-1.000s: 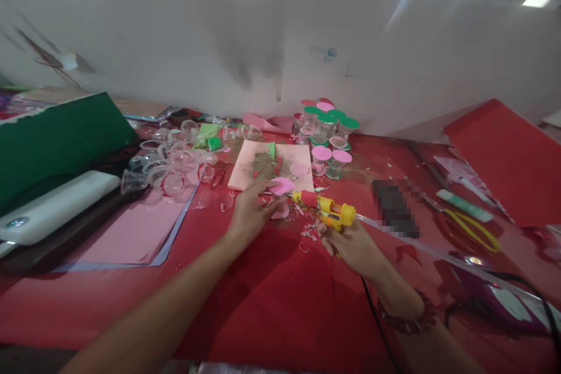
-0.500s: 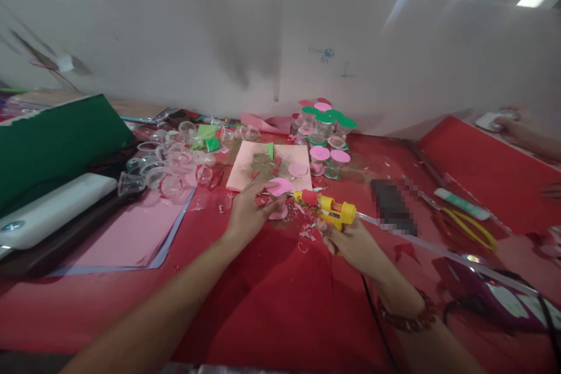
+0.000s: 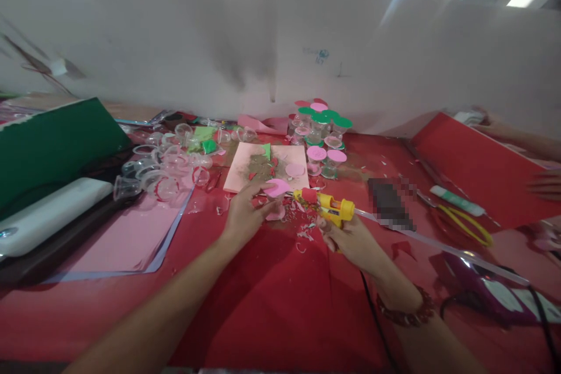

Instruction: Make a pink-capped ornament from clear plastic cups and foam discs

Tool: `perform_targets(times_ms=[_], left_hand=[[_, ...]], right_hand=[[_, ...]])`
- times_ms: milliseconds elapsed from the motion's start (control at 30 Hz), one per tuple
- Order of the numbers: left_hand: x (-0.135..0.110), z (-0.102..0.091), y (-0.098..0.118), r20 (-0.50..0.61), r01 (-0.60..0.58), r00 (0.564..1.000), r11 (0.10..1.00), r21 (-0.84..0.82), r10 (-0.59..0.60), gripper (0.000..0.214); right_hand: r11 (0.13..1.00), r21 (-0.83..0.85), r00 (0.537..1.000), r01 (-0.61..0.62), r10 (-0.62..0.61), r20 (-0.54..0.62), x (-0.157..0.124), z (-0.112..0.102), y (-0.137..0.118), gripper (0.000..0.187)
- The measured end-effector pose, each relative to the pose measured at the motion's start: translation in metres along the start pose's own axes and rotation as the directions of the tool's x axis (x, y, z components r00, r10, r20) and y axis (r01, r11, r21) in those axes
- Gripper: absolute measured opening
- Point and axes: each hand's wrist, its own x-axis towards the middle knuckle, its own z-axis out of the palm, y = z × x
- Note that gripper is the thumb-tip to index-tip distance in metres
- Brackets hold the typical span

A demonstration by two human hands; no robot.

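Note:
Between the fingers of my left hand (image 3: 245, 213) is a pink paper disc (image 3: 277, 188), tilted, its right edge close to the nozzle of a glue gun. My right hand (image 3: 348, 241) is wrapped round the grip of this yellow and red glue gun (image 3: 326, 203), which points left. A long clear glue stick (image 3: 421, 241) runs out of its back toward the right. Below my left fingers another pink disc (image 3: 276, 213) rests on the red table. Behind them lies a pale pink pad (image 3: 239, 170) with brown smears and paper scraps on it.
Clear plastic cups (image 3: 164, 172) crowd the left, beside pink sheets (image 3: 118, 239) and a white and black device (image 3: 56, 210). Disc-topped cups (image 3: 322, 128) stand behind. Right are scissors (image 3: 467, 225), a glue tube (image 3: 458, 200), a purple power strip (image 3: 477, 289) and another person's hand (image 3: 546, 186) at red board (image 3: 473, 172).
The whole view has shifted slightly. My hands keep nearly the same pose, with the disc at the nozzle. The other person's hand on the right has come further into view over the red board.

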Motion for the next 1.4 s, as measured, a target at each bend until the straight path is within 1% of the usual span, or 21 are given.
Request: perform_targets(times_ms=[167,267,400,533,733,900,1033,1167,1267,1333,1400], left_hand=[[0.0,-0.001,0.001,0.015,0.008,1.0,1.0,0.025,-0.008,0.03],[0.001,-0.001,-0.002,0.019,0.025,0.999,1.0,0.0,-0.025,0.03],[0.002,-0.001,-0.013,0.047,0.082,0.996,0.993,-0.083,-0.078,0.034],[0.004,-0.002,-0.022,0.132,0.178,0.98,0.96,-0.217,-0.151,0.04],[0.007,-0.003,-0.018,0.199,0.248,0.962,0.897,-0.367,-0.185,0.045],[0.008,-0.005,-0.015,0.253,0.283,0.948,0.876,-0.392,-0.193,0.046],[0.007,-0.006,-0.015,0.25,0.277,0.95,0.872,-0.404,-0.187,0.046],[0.008,-0.006,-0.013,0.236,0.265,0.955,0.872,-0.411,-0.179,0.045],[0.009,-0.008,-0.012,0.245,0.268,0.954,0.862,-0.43,-0.174,0.046],[0.01,-0.008,-0.012,0.241,0.274,0.953,0.854,-0.442,-0.182,0.046],[0.011,-0.008,-0.013,0.22,0.275,0.957,0.847,-0.456,-0.192,0.046]], right_hand=[[1.0,0.009,1.0,-0.003,0.003,-0.006,0.001,-0.001,0.003,0.044],[0.999,0.029,1.0,-0.013,0.014,-0.018,0.002,0.0,0.001,0.04],[0.995,0.091,0.998,-0.048,0.051,-0.029,0.004,0.001,-0.003,0.04],[0.991,0.13,0.998,-0.035,0.04,-0.04,0.006,0.002,-0.002,0.04],[0.989,0.143,0.998,-0.023,0.031,-0.05,0.008,0.001,0.002,0.039],[0.987,0.162,0.999,0.0,0.006,-0.037,0.01,0.002,0.003,0.039],[0.983,0.182,0.999,0.003,0.005,-0.042,0.01,0.003,0.005,0.041],[0.982,0.186,0.999,-0.017,0.024,-0.036,0.01,0.004,0.001,0.044],[0.98,0.198,0.999,-0.001,0.011,-0.048,0.01,0.006,-0.002,0.045],[0.985,0.174,0.998,0.009,0.002,-0.061,0.01,0.006,-0.001,0.045],[0.996,0.091,0.996,0.007,0.001,-0.088,0.01,0.003,0.001,0.045]])
